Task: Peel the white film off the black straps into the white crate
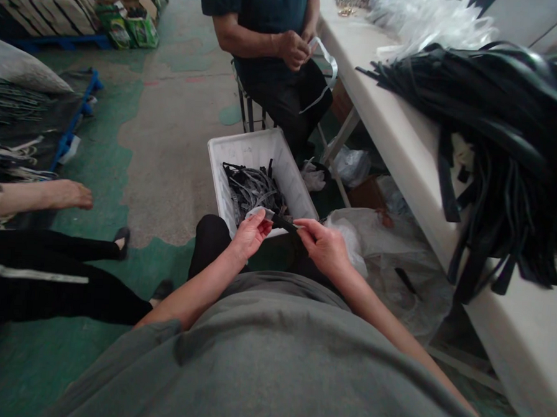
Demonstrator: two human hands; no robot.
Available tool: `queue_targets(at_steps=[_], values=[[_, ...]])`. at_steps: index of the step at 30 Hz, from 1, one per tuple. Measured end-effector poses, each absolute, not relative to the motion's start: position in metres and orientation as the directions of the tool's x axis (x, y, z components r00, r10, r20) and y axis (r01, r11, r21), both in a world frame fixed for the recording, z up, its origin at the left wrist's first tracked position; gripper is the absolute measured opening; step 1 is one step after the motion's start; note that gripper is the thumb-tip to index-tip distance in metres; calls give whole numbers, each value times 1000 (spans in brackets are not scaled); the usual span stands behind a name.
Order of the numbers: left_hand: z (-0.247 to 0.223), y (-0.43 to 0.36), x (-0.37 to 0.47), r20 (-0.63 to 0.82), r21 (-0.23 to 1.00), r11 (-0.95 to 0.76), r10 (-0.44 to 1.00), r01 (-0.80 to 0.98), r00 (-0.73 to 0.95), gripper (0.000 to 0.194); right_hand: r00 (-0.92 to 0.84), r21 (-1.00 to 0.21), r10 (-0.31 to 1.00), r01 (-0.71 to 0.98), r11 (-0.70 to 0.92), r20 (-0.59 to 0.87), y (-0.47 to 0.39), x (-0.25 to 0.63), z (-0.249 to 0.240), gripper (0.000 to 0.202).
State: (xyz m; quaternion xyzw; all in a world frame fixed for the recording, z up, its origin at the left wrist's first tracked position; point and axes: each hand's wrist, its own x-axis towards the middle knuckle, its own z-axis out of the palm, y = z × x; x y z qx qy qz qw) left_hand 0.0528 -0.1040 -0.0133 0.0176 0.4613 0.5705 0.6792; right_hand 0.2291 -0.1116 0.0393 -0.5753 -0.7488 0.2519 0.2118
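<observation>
Left hand (251,233) and right hand (326,243) are pinching a dark strap (284,224) over the white bin's (302,196) near edge!

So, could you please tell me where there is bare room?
Bare floor lies between the blue pallet and the white crate, and a bare strip of table runs between its left edge and the black strips. The far tabletop, under plastic, and the crate's inside are crowded.

Glossy black strips (507,115), plastic-like.
</observation>
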Motion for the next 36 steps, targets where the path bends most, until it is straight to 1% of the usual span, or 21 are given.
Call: queue_targets(at_steps=[2, 3, 6, 8, 10, 14, 17, 19, 21, 24, 26, 29, 31, 32, 36], values=[[-15, -108, 59, -624, 539, 430, 782, -724, 0, 17, -266, -628, 964, 746, 220, 21, -110, 223, 39, 26], [-16, -109, 61, -630, 537, 471, 775, -700, 39, 18, -274, -658, 962, 724, 206, 0, -109, 222, 40, 27], [-18, -110, 61, -637, 556, 530, 767, -641, 82, 22, -360, -815, 918, 573, 79, -164, -107, 231, 51, 35], [-18, -107, 56, -638, 556, 519, 767, -649, 66, 23, -421, -860, 873, 510, 3, -246, -107, 245, 63, 43], [-16, -105, 53, -652, 517, 514, 755, -685, 75, 18, -403, -837, 882, 547, 18, -245, -108, 256, 71, 45], [-14, -104, 65, -657, 410, 574, 725, -709, 207, 7, -320, -737, 935, 667, 106, -155, -102, 249, 64, 42], [-14, -99, 70, -644, 392, 582, 726, -712, 239, 2, -336, -737, 925, 668, 102, -177, -98, 243, 60, 47], [-14, -94, 66, -665, 388, 554, 722, -737, 192, 3, -376, -755, 909, 645, 119, -178, -99, 250, 68, 51], [-13, -90, 63, -686, 372, 535, 709, -758, 163, 4, -387, -731, 913, 659, 176, -129, -101, 258, 80, 51], [-11, -88, 67, -679, 346, 564, 702, -750, 215, 6, -355, -643, 933, 727, 241, -52, -99, 256, 85, 46], [-11, -90, 73, -657, 347, 590, 708, -729, 261, 8, -333, -607, 941, 761, 230, -61, -93, 247, 78, 44], [-12, -90, 77, -639, 365, 580, 725, -728, 257, 10, -347, -641, 933, 740, 206, -101, -87, 243, 70, 47], [-12, -89, 74, -654, 366, 553, 725, -748, 216, 11, -367, -674, 926, 707, 215, -90, -87, 247, 72, 49], [-12, -88, 73, -658, 362, 548, 723, -754, 210, 12, -363, -667, 929, 710, 225, -73, -88, 250, 74, 49], [-9, -90, 80, -621, 369, 596, 729, -713, 288, 17, -297, -560, 955, 793, 239, -15, -88, 247, 75, 45]])
